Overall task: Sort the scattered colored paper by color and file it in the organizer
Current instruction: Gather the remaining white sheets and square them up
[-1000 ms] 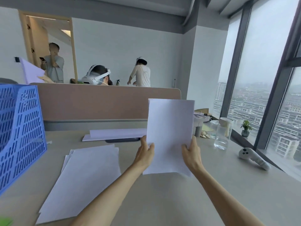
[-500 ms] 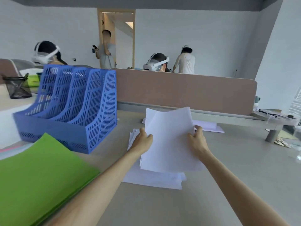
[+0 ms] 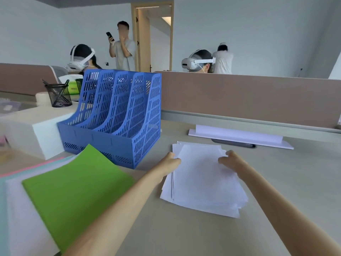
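Whereas a moment ago I held a few white sheets up off the desk, they now lie flat on top of the white paper (image 3: 203, 180) that was already stacked there, so it all reads as one pile. My left hand (image 3: 170, 160) pinches the pile's left edge and my right hand (image 3: 230, 160) curls over its right edge, thumb on the top sheet. I cannot tell whether my fingers reach underneath. To my mind this means the whites are gathered into one color group and are ready to be squared up, though nothing has been filed yet. The pile rests on the desk (image 3: 276, 182) in front of me. Its long axis runs away from me toward the brown divider (image 3: 249, 97) and slants a little, with the near end drifting right. One short edge faces me, and the near corners are fanned rather than flush. Near the pile on its left stands the blue organizer (image 3: 118, 115), not touching it, with its upright slots side by side. Closer to me on the left, a green sheet (image 3: 73, 185) lies on top of paler sheets that still wait to be sorted.
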A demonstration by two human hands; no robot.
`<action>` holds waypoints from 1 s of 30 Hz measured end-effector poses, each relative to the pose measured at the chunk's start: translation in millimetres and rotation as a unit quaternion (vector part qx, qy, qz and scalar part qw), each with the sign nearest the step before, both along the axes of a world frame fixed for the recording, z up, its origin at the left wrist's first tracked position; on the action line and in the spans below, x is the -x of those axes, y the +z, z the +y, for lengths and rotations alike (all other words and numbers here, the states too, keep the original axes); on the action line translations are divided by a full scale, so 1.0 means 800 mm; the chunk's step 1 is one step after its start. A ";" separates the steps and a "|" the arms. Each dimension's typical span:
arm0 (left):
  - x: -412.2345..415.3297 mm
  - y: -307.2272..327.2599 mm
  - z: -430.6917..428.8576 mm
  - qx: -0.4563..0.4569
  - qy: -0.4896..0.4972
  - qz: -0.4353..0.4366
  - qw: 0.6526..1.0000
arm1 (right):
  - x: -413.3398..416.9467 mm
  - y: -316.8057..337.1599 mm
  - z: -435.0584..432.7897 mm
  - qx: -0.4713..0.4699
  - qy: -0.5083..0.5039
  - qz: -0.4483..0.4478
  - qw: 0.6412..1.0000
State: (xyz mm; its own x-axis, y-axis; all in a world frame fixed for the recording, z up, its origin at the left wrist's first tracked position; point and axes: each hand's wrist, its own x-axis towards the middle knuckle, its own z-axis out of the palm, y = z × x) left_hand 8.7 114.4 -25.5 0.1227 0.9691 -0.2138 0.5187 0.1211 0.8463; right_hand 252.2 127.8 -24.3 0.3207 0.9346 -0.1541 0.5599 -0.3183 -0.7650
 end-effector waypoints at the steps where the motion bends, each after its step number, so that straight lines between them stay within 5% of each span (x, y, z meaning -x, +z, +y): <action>1: 0.002 0.001 0.001 0.005 0.002 -0.007 1.000 | -0.002 0.001 0.004 -0.003 -0.007 0.025 1.000; 5: 0.009 0.003 0.005 0.005 0.025 -0.024 0.999 | -0.005 0.005 0.014 0.012 -0.034 0.163 0.986; 12: 0.006 0.004 -0.001 0.008 0.002 0.001 1.000 | 0.006 0.008 0.002 0.017 0.016 0.206 0.978; 21: -0.001 0.010 0.001 -0.022 0.044 -0.019 0.999 | 0.020 0.038 -0.040 -0.208 0.132 0.211 0.946; 25: -0.009 0.052 -0.005 -0.120 0.063 -0.165 0.977 | 0.016 0.081 -0.060 -0.296 0.118 0.224 0.921; 30: -0.026 0.111 -0.012 -0.315 0.052 -0.213 0.924 | 0.014 0.129 -0.073 -0.420 0.105 0.230 0.872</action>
